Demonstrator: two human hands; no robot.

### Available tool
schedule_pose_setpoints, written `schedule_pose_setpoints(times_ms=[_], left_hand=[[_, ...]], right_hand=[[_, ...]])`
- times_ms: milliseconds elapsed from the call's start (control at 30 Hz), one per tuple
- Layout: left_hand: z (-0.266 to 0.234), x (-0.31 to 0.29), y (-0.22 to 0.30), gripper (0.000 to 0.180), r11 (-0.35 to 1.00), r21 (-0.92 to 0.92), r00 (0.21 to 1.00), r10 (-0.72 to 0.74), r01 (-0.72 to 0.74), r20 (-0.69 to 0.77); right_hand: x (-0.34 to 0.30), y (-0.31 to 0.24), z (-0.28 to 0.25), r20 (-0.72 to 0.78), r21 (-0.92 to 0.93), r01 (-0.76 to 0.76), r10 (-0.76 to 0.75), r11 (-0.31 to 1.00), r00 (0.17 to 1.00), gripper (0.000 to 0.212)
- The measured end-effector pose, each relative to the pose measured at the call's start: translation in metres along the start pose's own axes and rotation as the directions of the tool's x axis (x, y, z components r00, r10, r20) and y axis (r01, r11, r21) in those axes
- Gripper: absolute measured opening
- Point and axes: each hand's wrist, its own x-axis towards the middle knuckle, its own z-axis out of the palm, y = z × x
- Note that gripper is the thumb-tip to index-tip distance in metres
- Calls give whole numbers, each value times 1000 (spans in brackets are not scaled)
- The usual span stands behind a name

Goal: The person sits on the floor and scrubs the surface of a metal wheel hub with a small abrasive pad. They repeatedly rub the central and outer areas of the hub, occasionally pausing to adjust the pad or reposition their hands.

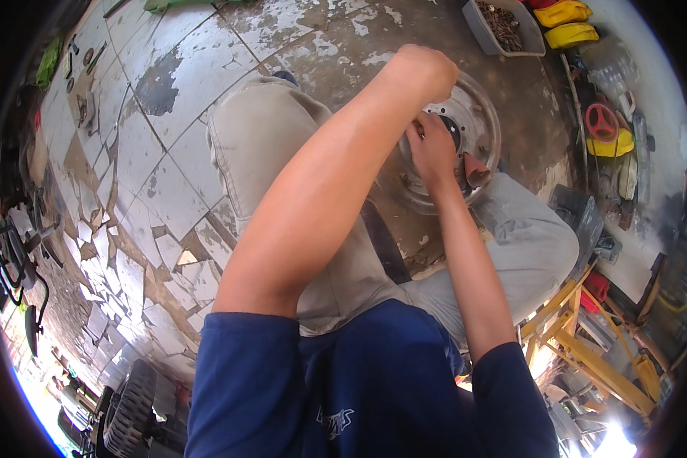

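Note:
A round metal wheel rim [490, 126], greyish and worn with holes around its middle, lies on the floor between my legs. My left hand [429, 72] is at its far left edge, curled with the back of the hand up, so its fingers and anything in them are hidden. Just nearer, my right hand [433, 145] bends over the left of the rim's dark centre opening [453, 131]. Its fingers are drawn together, and what they grip cannot be made out. A reddish-brown folded piece [477, 171], like sandpaper, rests on the rim's near right side beside my right wrist.
A grey plastic bin [504, 30] full of small metal parts stands beyond the rim. Yellow and red items [572, 34] line the right wall, with a yellow wooden frame [588, 351] nearer. Broken tiles [130, 282] and hand tools [91, 57] lie leftward.

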Motion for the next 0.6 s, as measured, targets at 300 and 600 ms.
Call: schedule_pose_setpoints(times_ms=[300,600], left_hand=[[-6,-4,2,28,1000,-17,1000,0,0,1],[-6,-6,5,30,1000,-22,1000,-1,1,21]], right_hand=[[-33,12,5,41,-138,170,-166,976,985,10],[4,-14,13,9,6,185,-185,983,983,15]])
